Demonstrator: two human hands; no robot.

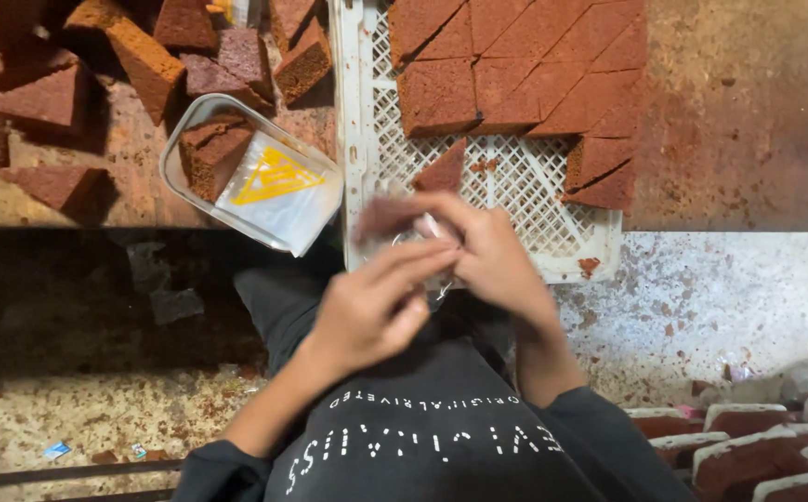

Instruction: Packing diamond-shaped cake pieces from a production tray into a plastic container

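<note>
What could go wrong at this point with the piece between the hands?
Both hands, left hand and right hand, pinch a cake slice in clear wrapping above the edge of the white crate; it could crumble or slip to the floor. Loose crumbs on the crate might get into the wrap.

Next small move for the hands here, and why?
Probably push the cake slice deeper into the clear bag. Both the left hand and right hand pinch the bag over the white tray, and the blurred slice seems only partly in.
</note>
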